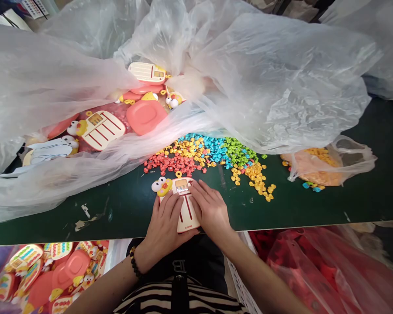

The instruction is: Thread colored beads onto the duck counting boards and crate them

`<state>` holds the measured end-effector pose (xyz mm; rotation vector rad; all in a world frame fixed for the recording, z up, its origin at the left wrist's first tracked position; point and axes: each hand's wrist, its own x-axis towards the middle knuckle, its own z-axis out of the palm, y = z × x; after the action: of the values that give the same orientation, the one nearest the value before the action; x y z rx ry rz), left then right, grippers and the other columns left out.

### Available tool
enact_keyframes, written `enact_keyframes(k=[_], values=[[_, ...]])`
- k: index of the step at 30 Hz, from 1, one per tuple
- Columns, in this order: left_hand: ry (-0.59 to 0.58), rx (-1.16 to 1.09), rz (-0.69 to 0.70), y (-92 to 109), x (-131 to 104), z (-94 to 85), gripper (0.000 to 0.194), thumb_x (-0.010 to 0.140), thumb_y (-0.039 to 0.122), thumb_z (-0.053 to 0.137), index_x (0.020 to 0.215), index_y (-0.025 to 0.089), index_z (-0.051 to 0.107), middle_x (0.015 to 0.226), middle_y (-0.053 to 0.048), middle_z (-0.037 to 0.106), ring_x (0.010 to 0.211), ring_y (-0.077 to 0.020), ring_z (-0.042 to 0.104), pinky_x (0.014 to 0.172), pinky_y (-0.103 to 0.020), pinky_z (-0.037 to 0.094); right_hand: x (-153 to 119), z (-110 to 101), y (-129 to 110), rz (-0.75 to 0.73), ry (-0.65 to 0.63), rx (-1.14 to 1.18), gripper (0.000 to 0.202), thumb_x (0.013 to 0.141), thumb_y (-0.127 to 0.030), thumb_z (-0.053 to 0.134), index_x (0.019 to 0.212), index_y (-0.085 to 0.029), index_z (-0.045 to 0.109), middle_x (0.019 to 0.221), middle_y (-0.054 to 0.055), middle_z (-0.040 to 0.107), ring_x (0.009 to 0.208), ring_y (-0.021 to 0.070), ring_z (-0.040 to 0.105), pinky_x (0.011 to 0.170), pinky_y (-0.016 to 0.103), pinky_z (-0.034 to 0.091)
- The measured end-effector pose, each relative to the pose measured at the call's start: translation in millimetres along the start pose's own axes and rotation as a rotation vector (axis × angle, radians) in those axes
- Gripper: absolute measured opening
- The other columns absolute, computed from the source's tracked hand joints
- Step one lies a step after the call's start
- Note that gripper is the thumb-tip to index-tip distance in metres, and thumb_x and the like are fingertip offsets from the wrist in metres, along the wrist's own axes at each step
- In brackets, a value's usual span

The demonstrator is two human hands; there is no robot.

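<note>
- Now, 1 flat cream plastic toy with yellow bird head (186,221) is between 2 bare hands, above the dark green table (124,209).
- Left hand (163,222) clamps its left side, fingertips slightly apart.
- Right hand (212,209) covers its right side, fingers together; its grip I cannot tell.
- Small red plastic pieces (173,164) lie just beyond.

I see near toy (184,220) in cream, slots dark red, beak yellow, eyes white with dark pupils. Loose pieces sort by hue: coral-red (175,165), yellow (258,176), bright blue (216,146), lime green (237,150). Desk (124,213) dark green. Big plastic bags (249,78) milky, translucent. My view catches shirt (196,298) in black and cream stripes, toy back (146,117) in plain coral, bead bracelet (134,264) mostly black.
</note>
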<state>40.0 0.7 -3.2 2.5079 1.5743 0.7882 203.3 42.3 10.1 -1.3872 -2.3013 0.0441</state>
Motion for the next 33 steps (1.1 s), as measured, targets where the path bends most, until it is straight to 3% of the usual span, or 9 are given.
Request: enact_keyframes(k=[6,10,12,15,18,23,28,33], values=[[-0.020,-0.025,-0.006,0.0,-1.4,0.8,0.077,0.084,0.050,0.056,0.140,0.006,0.029,0.133,-0.022,0.052,0.130,-0.0315,0.044,0.111,-0.051,0.029,-10.0,2.3,-13.8,-0.038,-0.137,0.183,0.046,0.095,-0.016,0.039,0.141,-0.021,0.044,0.137,0.007,0.056,0.138,0.0235,0.038,0.110,0.047,0.036],[0.012,-0.022,-0.011,-1.8,-3.7,2.6,0.087,0.084,0.056,0.056,0.145,0.006,0.020,0.138,-0.024,0.048,0.133,-0.0310,0.041,0.110,-0.050,0.030,0.1,0.7,-5.5,-0.065,-0.128,0.371,0.048,0.092,-0.015,0.042,0.140,-0.019,0.041,0.132,0.010,0.060,0.129,0.0221,0.050,0.110,0.049,0.036],[-0.019,-0.004,-0.007,-2.9,-4.7,2.6,0.086,0.081,0.059,0.058,0.144,0.010,0.027,0.139,-0.022,0.049,0.132,-0.0325,0.041,0.109,-0.051,0.029,5.8,-2.9,7.0,0.036,-0.032,0.461,0.043,0.092,-0.018,0.045,0.135,-0.020,0.046,0.119,0.009,0.069,0.119,0.0201,0.059,0.104,0.044,0.044],[-0.067,-0.003,-0.004,-4.2,-5.1,0.0,0.079,0.076,0.059,0.064,0.138,0.016,0.041,0.137,-0.018,0.052,0.133,-0.0344,0.040,0.110,-0.053,0.027,16.4,-12.4,36.1,0.312,0.174,0.469,0.031,0.092,-0.022,0.047,0.123,-0.022,0.055,0.106,0.006,0.073,0.105,0.0194,0.066,0.091,0.038,0.053],[-0.091,-0.044,-0.023,-4.3,-3.4,-4.5,0.076,0.075,0.056,0.067,0.136,0.018,0.044,0.135,-0.015,0.054,0.132,-0.0327,0.041,0.110,-0.051,0.027,29.7,-20.0,64.6,0.419,0.208,0.333,0.023,0.089,-0.024,0.051,0.108,-0.021,0.063,0.103,0.007,0.073,0.088,0.0204,0.069,0.079,0.036,0.056],[-0.102,-0.068,-0.070,-3.6,0.5,-7.3,0.086,0.072,0.057,0.069,0.139,0.014,0.038,0.141,-0.020,0.047,0.132,-0.0329,0.041,0.109,-0.050,0.028,50.0,-9.3,78.1,0.228,0.061,0.100,0.020,0.087,-0.019,0.052,0.099,-0.021,0.069,0.098,0.008,0.070,0.087,0.0222,0.066,0.076,0.036,0.054],[-0.078,-0.168,-0.085,-8.5,-0.8,-4.4,0.103,0.064,0.054,0.078,0.143,0.015,0.027,0.137,-0.019,0.052,0.129,-0.0328,0.045,0.110,-0.050,0.027,55.2,5.9,73.4,0.135,0.051,-0.130,0.020,0.090,-0.018,0.049,0.094,-0.019,0.069,0.093,0.010,0.068,0.087,0.0244,0.060,0.074,0.035,0.049],[-0.110,-0.194,-0.087,-13.5,-0.7,-7.3,0.107,0.057,0.050,0.083,0.142,0.015,0.028,0.137,-0.017,0.051,0.130,-0.0333,0.043,0.109,-0.049,0.030,49.3,5.8,70.7,0.087,0.045,-0.197,0.026,0.094,-0.017,0.041,0.091,-0.018,0.067,0.096,0.010,0.069,0.084,0.0237,0.058,0.075,0.035,0.046]])
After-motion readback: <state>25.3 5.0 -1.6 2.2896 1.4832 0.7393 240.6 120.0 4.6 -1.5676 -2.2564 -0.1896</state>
